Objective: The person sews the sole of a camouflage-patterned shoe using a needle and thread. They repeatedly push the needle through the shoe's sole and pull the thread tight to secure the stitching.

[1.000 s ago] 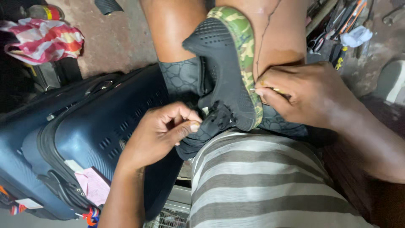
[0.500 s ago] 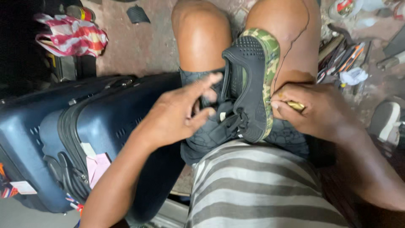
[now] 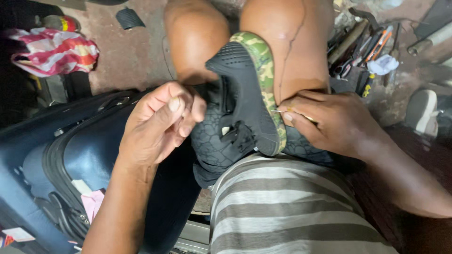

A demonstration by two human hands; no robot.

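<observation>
Resting between the knees, black shoe point(image 3: 245, 94) shows camouflage sole.

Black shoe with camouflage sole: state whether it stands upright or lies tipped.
Tipped. The black shoe with camouflage sole lies on its side between the knees, sole edge facing right, toe pointing away.

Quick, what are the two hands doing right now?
Left hand: fingers pinched shut beside the black shoe; what it holds cannot be told.
Right hand: closed on a needle.

Grey-and-white striped shirt point(image 3: 287, 207), dark patterned shorts point(image 3: 212, 146), bare arms.
</observation>
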